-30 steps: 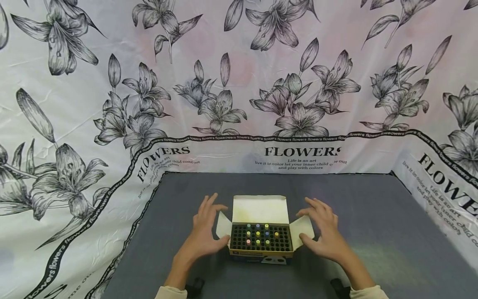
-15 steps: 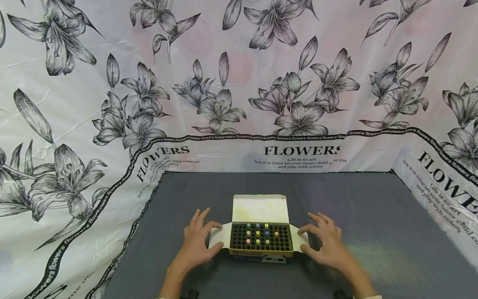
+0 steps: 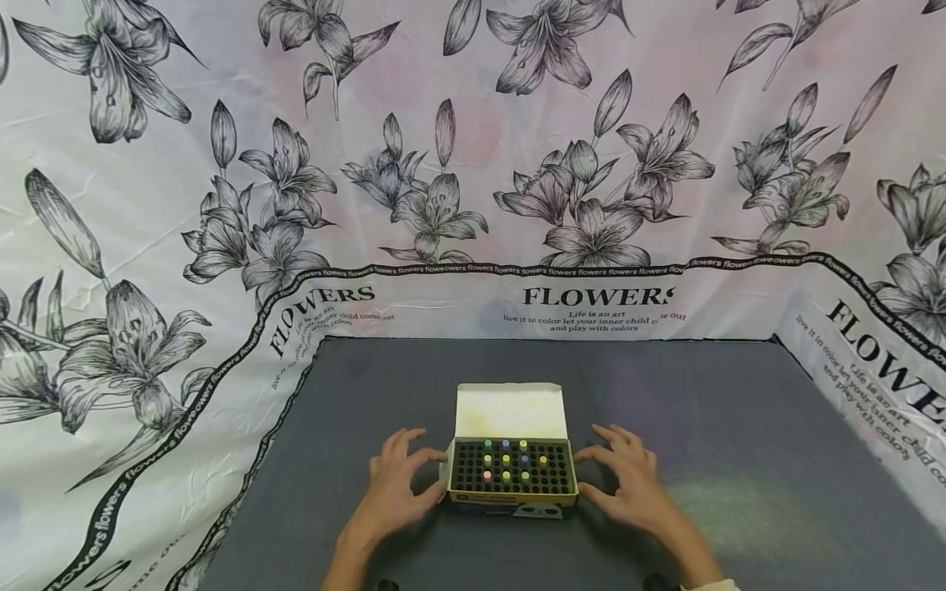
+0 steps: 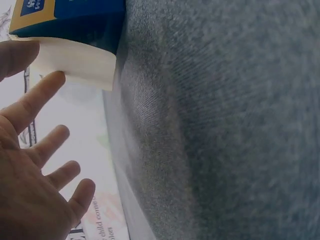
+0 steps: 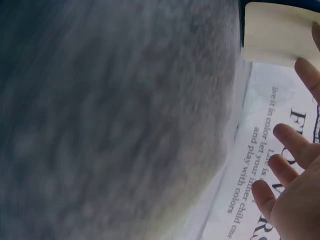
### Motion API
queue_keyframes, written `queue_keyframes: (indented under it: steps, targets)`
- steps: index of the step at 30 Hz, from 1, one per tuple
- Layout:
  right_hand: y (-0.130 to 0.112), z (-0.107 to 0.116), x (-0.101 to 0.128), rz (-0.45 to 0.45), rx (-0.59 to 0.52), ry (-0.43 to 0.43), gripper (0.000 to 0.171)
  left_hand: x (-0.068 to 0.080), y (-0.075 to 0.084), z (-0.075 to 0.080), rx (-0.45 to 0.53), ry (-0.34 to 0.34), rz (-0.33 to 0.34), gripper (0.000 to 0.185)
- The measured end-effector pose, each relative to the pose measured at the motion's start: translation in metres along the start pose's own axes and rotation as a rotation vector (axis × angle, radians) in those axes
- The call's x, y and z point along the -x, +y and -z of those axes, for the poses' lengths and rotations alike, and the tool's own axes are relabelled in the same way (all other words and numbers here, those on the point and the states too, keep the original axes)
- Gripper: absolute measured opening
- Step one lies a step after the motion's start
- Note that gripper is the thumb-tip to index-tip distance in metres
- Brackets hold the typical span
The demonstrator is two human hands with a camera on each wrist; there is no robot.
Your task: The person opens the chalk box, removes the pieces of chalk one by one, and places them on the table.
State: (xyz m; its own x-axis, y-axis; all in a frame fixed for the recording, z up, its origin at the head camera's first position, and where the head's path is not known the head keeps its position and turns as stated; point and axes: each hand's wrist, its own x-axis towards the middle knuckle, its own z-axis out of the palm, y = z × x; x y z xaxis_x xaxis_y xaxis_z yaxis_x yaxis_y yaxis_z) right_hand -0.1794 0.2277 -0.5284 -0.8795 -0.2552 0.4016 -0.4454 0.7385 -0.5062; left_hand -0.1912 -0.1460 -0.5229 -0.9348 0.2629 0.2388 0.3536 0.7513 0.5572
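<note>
A small cardboard box (image 3: 484, 498) with a yellow and dark blue front stands on the table in the head view. Its white lid (image 3: 510, 412) is raised at the back. Inside, a black holder (image 3: 461, 480) has rows of round holes, with several coloured caps (image 3: 506, 460) in some of them. My left hand (image 3: 392, 486) touches the left flap (image 4: 77, 62) with thumb and index fingertip, other fingers spread. On the other side, my right hand (image 3: 624, 483) has its thumb and index fingertip against the right flap (image 5: 280, 35). Both flaps hang down along the box's sides.
The box stands on a dark grey tabletop (image 3: 665, 394). White sheeting (image 3: 473, 304) printed with lilies and lettering rises behind the table and along both sides.
Both side flaps have gone from standing outward to folded down beside the box. My hands have moved down and then inward with them, and the box has shifted slightly left.
</note>
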Motion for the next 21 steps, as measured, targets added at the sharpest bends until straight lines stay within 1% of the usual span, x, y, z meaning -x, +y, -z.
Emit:
queue_keyframes:
  steps: [5,13,17,21]
  targets:
    - [-0.0053,-0.0049,-0.0021,-0.003,0.021,-0.004,0.033,0.0010,-0.0003,0.0008,0.006,-0.002,0.009,0.025]
    - [-0.0082,-0.0093,-0.0011,0.002,0.006,0.016,0.034,0.0020,-0.0017,-0.0018,0.042,-0.016,0.006,0.028]
    - [-0.0076,-0.0074,-0.0009,0.012,-0.006,0.023,0.033,0.0018,-0.0026,-0.0016,0.065,-0.015,0.014,0.028]
    - [-0.0065,-0.0012,0.0002,-0.004,-0.032,0.017,0.030,0.0026,-0.0048,0.0025,0.073,-0.014,0.040,0.026]
